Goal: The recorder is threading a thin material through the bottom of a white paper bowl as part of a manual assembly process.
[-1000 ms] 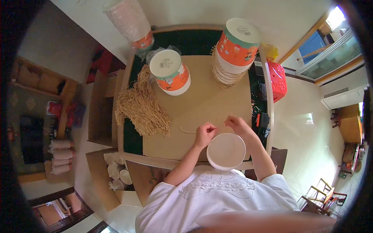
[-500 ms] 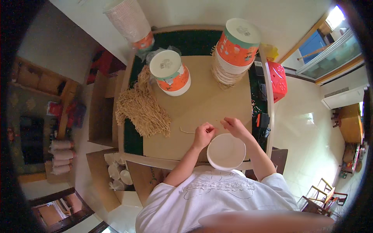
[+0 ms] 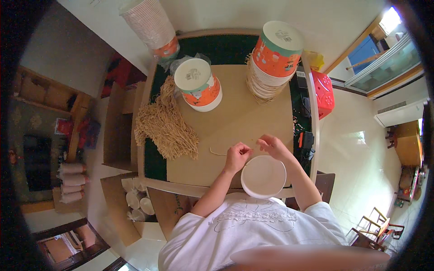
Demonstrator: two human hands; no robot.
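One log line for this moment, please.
left hand: pinching thin strand | right hand: pinching strand's other end | white bowl: at table edge below hands | strand pile: left

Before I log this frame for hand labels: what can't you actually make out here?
Head view only:
- Left hand and right hand: fingertips too small to show their grip on the thin strand.
- White bowl: contents not discernible.
- Cup stack: top cut by the frame edge.

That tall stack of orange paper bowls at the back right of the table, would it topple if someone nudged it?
Probably: the tall stack of orange paper bowls stands high on a narrow footing, so it looks top-heavy. Paper bowls likely weigh little, so a push may slide it too.
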